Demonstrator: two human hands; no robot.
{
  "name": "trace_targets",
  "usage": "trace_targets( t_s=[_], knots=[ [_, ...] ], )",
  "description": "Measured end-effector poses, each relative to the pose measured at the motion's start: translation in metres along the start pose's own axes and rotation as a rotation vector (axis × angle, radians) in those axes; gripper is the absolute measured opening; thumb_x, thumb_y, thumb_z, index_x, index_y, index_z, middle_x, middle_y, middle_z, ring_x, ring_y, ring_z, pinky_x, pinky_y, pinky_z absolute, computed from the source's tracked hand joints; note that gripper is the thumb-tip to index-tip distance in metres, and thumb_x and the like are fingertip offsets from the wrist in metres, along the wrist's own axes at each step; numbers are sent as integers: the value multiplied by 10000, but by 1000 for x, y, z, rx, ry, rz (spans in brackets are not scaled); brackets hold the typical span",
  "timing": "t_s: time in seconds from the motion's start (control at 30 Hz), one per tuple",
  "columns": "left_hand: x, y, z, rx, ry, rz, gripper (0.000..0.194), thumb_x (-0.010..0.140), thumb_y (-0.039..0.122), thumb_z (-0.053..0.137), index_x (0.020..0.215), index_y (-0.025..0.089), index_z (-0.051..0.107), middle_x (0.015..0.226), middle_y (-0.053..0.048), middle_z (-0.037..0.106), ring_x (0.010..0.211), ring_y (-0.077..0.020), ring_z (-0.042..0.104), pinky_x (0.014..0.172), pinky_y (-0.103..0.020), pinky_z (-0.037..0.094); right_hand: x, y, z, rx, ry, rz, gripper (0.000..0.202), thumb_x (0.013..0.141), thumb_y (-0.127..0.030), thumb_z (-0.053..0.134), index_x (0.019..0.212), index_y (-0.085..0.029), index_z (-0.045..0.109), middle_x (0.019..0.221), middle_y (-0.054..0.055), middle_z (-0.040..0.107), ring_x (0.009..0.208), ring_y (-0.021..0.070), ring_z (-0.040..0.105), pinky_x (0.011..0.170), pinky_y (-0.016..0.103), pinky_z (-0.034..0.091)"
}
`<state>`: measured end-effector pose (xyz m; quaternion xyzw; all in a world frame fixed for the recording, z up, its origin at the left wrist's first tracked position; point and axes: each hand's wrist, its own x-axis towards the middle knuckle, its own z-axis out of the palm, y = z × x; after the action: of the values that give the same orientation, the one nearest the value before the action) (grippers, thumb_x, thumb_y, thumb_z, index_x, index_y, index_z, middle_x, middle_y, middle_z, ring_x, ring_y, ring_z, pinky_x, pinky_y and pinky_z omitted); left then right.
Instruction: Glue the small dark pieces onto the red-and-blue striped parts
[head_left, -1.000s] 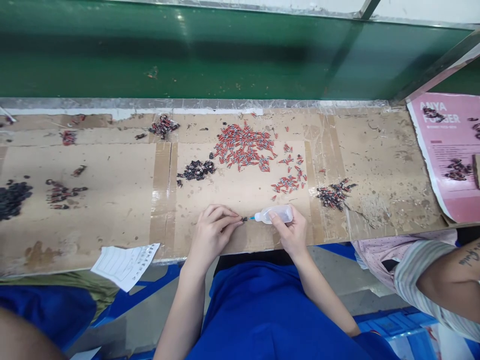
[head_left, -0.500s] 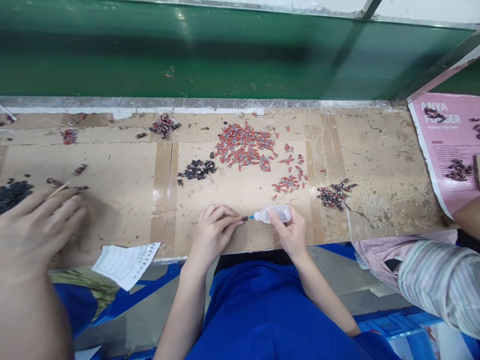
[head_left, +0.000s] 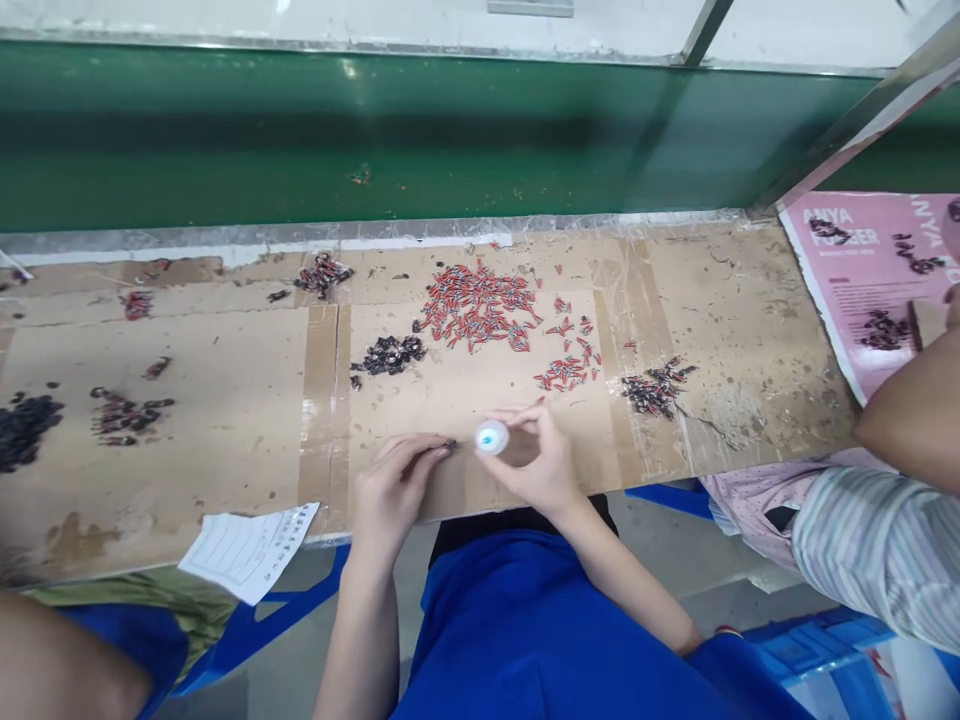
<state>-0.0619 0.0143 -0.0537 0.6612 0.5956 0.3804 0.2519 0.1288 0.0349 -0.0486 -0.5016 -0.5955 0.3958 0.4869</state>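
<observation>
My left hand point(head_left: 394, 488) is closed in a pinch on a small black part point(head_left: 450, 444), held just over the cardboard. Facing it across a short gap, my right hand point(head_left: 536, 460) is wrapped round a small translucent squeeze bottle point(head_left: 492, 438). The bottle stands roughly upright, with its blue nozzle tip toward me. Beyond my hands lies a wide pile of small red pointed pieces with metallic ends point(head_left: 480, 305), and a looser group of them point(head_left: 566, 372). A heap of small black parts point(head_left: 390, 354) sits beyond my left hand.
Black-and-red pieces point(head_left: 656, 387) lie in a bunch to the right. A paper slip point(head_left: 247, 550) hangs over the front edge at left. Co-workers' arms point(head_left: 67, 660) show on both sides. A green panel point(head_left: 450, 140) backs the cardboard-covered bench point(head_left: 225, 400).
The bottle has swung from lying level, nozzle at the black part, to upright. My left hand has shifted left with the part. A co-worker's hand at left has withdrawn from the bench.
</observation>
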Motion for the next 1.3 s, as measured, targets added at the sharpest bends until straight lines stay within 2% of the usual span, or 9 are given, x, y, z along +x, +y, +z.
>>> trace_targets(
  t_s=[0.1,0.23,0.4,0.57,0.7,0.83,1.03,1.17,1.3],
  knots=[
    [-8,-3,-8,-17,82,-73,131,870,318,656,873,217,741,866,-26,771,823,-187,717,790,-329,588,1,3,7,-143,-80,-44,305,759,-291,765,981,-227,567,1019,103,763,983,232,715,856,379,566],
    [-15,0,-13,-80,204,-177,138,813,339,701,817,208,746,820,-28,772,791,-197,727,765,-315,596,0,1,-20,-257,-115,-115,598,676,-446,849,1162,-208,595,1109,112,724,1090,266,640,935,424,537],
    [-18,8,-12,-165,249,-192,130,794,315,720,846,201,754,845,-41,777,812,-209,732,764,-328,601,8,3,-56,-504,65,-111,184,912,-298,626,1058,-220,705,941,81,730,968,260,602,894,439,516],
    [-20,20,-10,-232,213,-53,78,812,204,709,876,212,752,846,-29,765,820,-181,720,763,-304,600,17,21,-45,-692,80,-144,109,806,-286,772,895,-224,776,848,77,719,884,272,572,848,442,520],
    [-22,35,-9,-255,202,18,105,812,146,706,870,220,750,834,-22,759,823,-176,718,782,-306,602,17,29,-35,-730,72,-133,79,850,-192,716,885,-218,782,833,84,716,861,264,571,831,425,534],
    [-25,58,-4,-295,187,15,153,818,122,699,906,234,755,833,-10,754,785,-156,711,704,-258,588,13,16,-41,-601,144,-129,119,889,-193,670,846,-221,777,820,81,726,871,257,599,814,411,545],
    [-21,93,9,-284,172,-57,156,852,159,683,967,238,753,903,-15,754,833,-146,708,758,-249,578,-9,-35,-39,-32,259,11,118,901,-247,658,848,-230,762,778,31,746,731,181,674,682,321,565],
    [-14,104,13,-246,134,-16,146,866,185,675,978,244,749,916,-16,758,843,-148,705,769,-260,578,-20,-58,-31,47,241,35,107,875,-266,688,811,-234,767,740,28,747,692,167,669,635,296,557],
    [-12,106,13,-203,123,20,142,874,188,669,984,237,743,912,-18,761,824,-147,701,771,-273,582,-21,-63,-28,134,198,106,138,871,-288,681,773,-227,756,819,41,774,765,172,713,656,279,580]
  ],
)
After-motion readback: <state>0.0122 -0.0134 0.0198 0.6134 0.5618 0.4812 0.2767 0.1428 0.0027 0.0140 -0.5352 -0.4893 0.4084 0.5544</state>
